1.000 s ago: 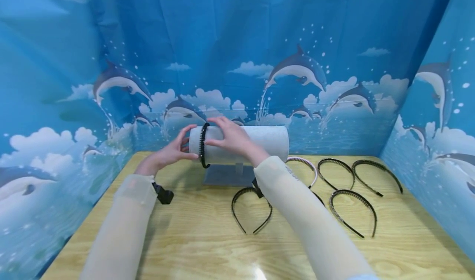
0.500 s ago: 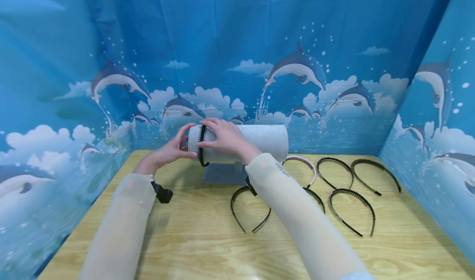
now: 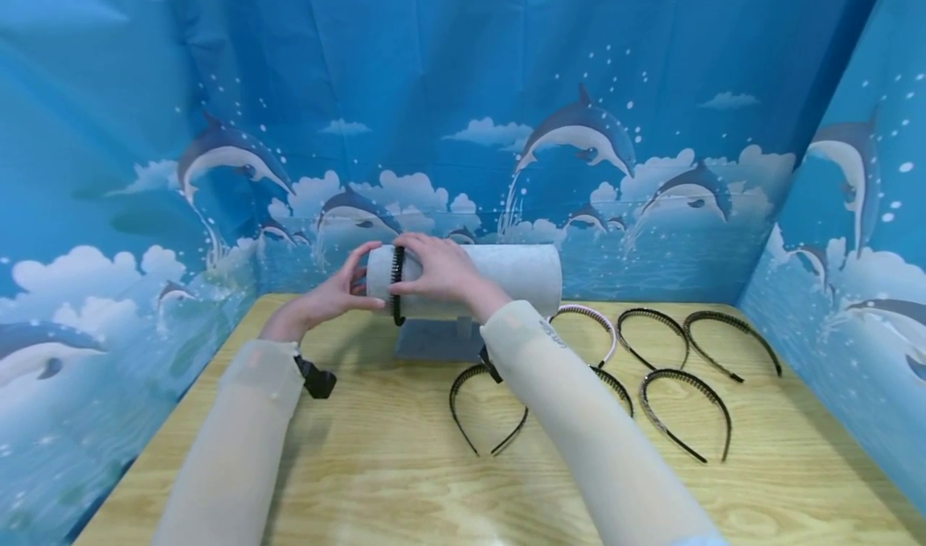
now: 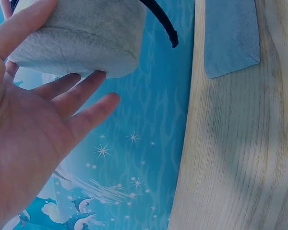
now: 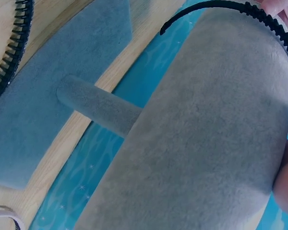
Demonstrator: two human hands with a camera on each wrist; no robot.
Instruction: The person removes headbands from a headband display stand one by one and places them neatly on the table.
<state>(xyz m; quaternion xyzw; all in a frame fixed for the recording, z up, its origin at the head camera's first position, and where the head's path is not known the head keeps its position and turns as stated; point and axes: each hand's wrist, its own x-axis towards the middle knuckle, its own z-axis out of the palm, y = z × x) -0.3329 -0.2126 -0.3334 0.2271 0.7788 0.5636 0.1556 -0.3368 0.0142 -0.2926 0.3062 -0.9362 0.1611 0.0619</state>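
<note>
A black toothed headband [image 3: 397, 285] arches over the left part of a grey cylindrical headband display stand [image 3: 514, 277]. My right hand [image 3: 441, 268] pinches the headband, thumb on the near side and fingers at the top. Around the left end of the cylinder, my left hand [image 3: 329, 297] holds it, thumb in front and spread fingers at the end. In the left wrist view, fingertips of the left hand [image 4: 43, 110] touch the cylinder's rim. The right wrist view shows the headband [image 5: 216, 5] with one tip hanging free; the right hand's fingertips are hidden there.
The stand's flat base [image 3: 434, 341] rests on a wooden table [image 3: 405, 465]. Several more headbands lie to the right, including a pink one [image 3: 613, 333] and a black one [image 3: 723, 405]. Another black headband [image 3: 457, 401] lies in front. A dolphin-printed curtain [image 3: 448, 88] surrounds the table.
My right hand has moved slightly left and its fingers have come onto the headband. The headband has shifted slightly and stands straighter. My left hand stays at the cylinder's end.
</note>
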